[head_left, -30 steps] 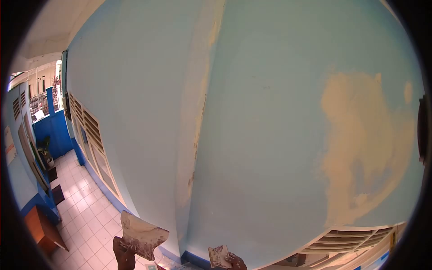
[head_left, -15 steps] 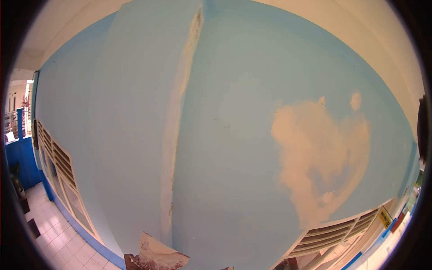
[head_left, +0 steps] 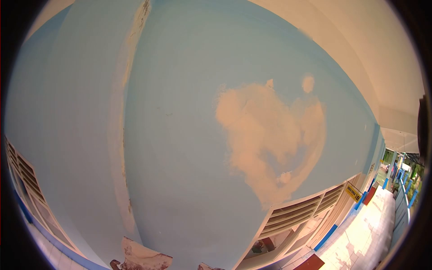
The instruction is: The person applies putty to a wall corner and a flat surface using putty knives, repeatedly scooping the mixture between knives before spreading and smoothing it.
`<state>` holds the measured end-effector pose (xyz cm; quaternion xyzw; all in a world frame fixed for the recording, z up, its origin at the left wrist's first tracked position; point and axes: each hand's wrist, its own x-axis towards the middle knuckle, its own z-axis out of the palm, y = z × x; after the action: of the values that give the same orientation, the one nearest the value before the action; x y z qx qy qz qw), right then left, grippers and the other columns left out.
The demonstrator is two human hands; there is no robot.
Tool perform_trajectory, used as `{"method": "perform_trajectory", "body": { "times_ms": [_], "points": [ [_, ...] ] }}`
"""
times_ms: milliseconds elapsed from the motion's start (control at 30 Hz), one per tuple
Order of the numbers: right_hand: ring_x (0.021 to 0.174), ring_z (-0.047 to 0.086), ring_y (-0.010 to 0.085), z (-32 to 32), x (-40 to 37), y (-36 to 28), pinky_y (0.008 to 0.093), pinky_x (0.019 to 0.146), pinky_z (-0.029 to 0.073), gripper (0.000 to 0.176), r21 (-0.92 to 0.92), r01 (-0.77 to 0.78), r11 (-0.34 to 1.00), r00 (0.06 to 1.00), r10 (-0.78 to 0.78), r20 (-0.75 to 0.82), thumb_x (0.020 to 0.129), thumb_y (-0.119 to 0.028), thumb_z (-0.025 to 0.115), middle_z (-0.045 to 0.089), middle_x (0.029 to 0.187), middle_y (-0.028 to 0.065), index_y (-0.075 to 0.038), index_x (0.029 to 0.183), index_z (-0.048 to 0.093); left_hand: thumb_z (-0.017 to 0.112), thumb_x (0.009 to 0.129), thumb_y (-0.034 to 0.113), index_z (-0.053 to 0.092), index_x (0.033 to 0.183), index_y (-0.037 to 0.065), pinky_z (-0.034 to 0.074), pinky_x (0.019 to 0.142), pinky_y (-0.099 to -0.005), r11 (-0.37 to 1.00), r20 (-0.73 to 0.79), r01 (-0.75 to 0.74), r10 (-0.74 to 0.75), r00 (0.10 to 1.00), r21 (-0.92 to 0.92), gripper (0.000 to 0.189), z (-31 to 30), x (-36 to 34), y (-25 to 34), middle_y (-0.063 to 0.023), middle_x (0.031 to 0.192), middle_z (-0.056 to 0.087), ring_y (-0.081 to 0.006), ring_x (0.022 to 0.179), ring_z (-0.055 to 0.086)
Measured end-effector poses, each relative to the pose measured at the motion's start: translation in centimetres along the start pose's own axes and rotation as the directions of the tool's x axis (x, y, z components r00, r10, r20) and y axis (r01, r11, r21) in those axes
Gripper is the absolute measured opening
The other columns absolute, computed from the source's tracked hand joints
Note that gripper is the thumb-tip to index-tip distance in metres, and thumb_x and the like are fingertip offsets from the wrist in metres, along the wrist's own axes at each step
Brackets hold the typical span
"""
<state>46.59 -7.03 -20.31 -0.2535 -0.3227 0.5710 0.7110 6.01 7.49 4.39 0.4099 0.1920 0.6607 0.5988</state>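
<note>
I face a light blue wall [head_left: 180,148] with a large beige filler patch [head_left: 270,139] right of centre. At the bottom edge a flat board smeared with white and dark plaster [head_left: 144,258] rises into view. A sliver of my left hand [head_left: 114,263] grips its left side. To the right, the tip of a small smeared scraper [head_left: 205,267] barely shows at the frame's edge. The right hand itself is out of view below the frame.
A vertical strip of worn, cracked paint [head_left: 121,135] runs down the wall corner at left. Louvred vents [head_left: 297,211] sit low right above a door frame, and more louvres [head_left: 22,175] at far left. A tiled corridor [head_left: 364,234] stretches off to the right.
The view has swung up and to the right, so the beige patch moved toward the centre. The board and scraper sank to the bottom edge, and the right hand dropped out of view.
</note>
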Motion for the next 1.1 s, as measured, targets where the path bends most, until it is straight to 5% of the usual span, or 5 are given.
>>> {"method": "perform_trajectory", "body": {
  "times_ms": [133, 200, 400, 900, 1100],
  "points": [
    [0.116, 0.061, 0.0334, 1.6, 0.3, -5.1, 0.052, 0.096, 0.052, 0.065, -0.11, 0.107, 0.988, 0.964, -0.13, -0.23, 0.088, -0.045, 0.072, 0.06, 0.127, 0.0195, -0.001, 0.131, 0.053, 0.079, 0.085, 0.013, 0.021, 0.146, 0.013, 0.055, 0.08, -0.0313, 1.0, -0.022, 0.005, -0.005, 1.0, -0.023, 0.084, 2.5, 0.2, 0.6, -0.0118, 0.116, 0.056, -0.0218, 0.101, 0.06],
    [0.128, 0.051, 0.0386, 12.2, 0.3, -14.0, 0.0558, 0.112, 0.039, 0.051, 0.064, 0.049, 0.997, 0.947, -0.026, -0.321, 0.09, -0.004, 0.048, 0.049, 0.136, 0.0271, 0.01, 0.138, 0.038, 0.077, 0.086, 0.011, 0.02, 0.149, 0.014, 0.056, 0.083, -0.0334, 0.997, -0.027, 0.058, -0.06, 0.998, -0.054, 0.086, 2.2, 0.2, -0.5, -0.0129, 0.119, 0.056, -0.0228, 0.102, 0.06],
    [0.097, 0.066, 0.0269, 9.4, -2.5, -8.2, 0.0378, 0.074, 0.055, 0.037, 0.496, 0.094, 0.863, 0.926, 0.107, -0.362, 0.09, -0.006, 0.055, 0.066, 0.113, 0.0176, 0.003, 0.126, 0.051, 0.069, 0.089, 0.002, 0.033, 0.148, 0.003, 0.056, 0.093, -0.0436, 0.981, -0.035, 0.159, -0.164, 0.986, -0.107, 0.069, 3.6, -0.3, -2.2, -0.0148, 0.131, 0.055, -0.0269, 0.111, 0.062],
    [0.076, 0.065, 0.0186, 17.0, 1.9, -19.3, 0.0272, 0.065, 0.052, 0.036, -0.124, 0.284, 0.951, 0.821, -0.308, -0.481, 0.077, 0.001, 0.061, 0.067, 0.096, 0.0123, 0.006, 0.112, 0.059, 0.045, 0.102, 0.035, 0.038, 0.143, 0.002, 0.047, 0.105, -0.0447, 0.88, 0.16, 0.364, -0.329, 0.931, -0.304, 0.053, 8.6, 0.3, -3.6, -0.0145, 0.141, 0.049, -0.0298, 0.13, 0.051],
    [0.1, 0.069, 0.0315, 15.1, 3.1, -19.7, 0.0434, 0.086, 0.06, 0.055, -0.224, 0.252, 0.941, 0.832, -0.329, -0.447, 0.073, 0.002, 0.06, 0.065, 0.115, 0.0187, 0.007, 0.126, 0.049, 0.041, 0.105, 0.031, 0.037, 0.144, 0.002, 0.046, 0.107, -0.0464, 0.772, 0.168, 0.469, -0.442, 0.881, -0.43, 0.049, 7.8, 0.9, -4.2, -0.0142, 0.141, 0.051, -0.0299, 0.129, 0.052]
  ]
}}
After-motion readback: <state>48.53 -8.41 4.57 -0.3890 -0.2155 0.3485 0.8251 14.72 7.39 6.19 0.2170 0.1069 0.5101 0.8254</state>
